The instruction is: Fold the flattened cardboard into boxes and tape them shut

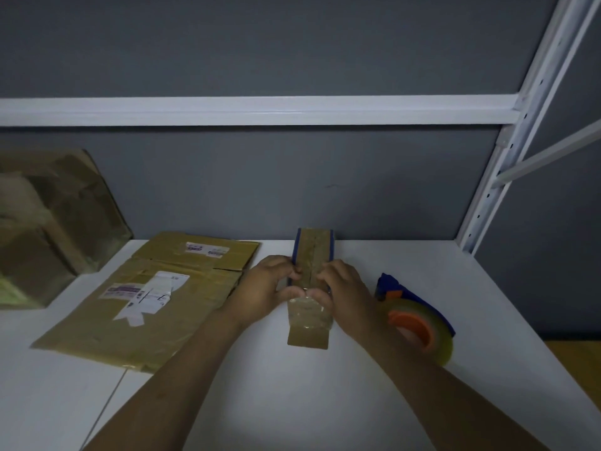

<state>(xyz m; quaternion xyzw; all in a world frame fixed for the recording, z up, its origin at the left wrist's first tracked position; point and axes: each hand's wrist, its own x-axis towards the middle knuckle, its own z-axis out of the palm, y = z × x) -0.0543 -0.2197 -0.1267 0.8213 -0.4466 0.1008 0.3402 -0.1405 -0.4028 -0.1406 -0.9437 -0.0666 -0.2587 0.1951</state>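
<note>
A small, narrow brown cardboard box [313, 252] with blue side edges lies lengthwise on the white table [292, 385], a clear tape strip along its top. Its near end flap [308, 327] hangs open toward me, covered in shiny tape. My left hand [266, 288] grips the box's left side near that end, and my right hand [344, 288] grips the right side, thumbs meeting on top. A blue and orange tape dispenser [419, 320] with a clear roll lies just right of my right wrist.
Flattened cardboard [146, 304] with white shipping labels lies to the left. A taped brown box [48, 222] stands at the far left against the grey wall. White shelf posts [507, 157] rise on the right; the table edge drops off at right.
</note>
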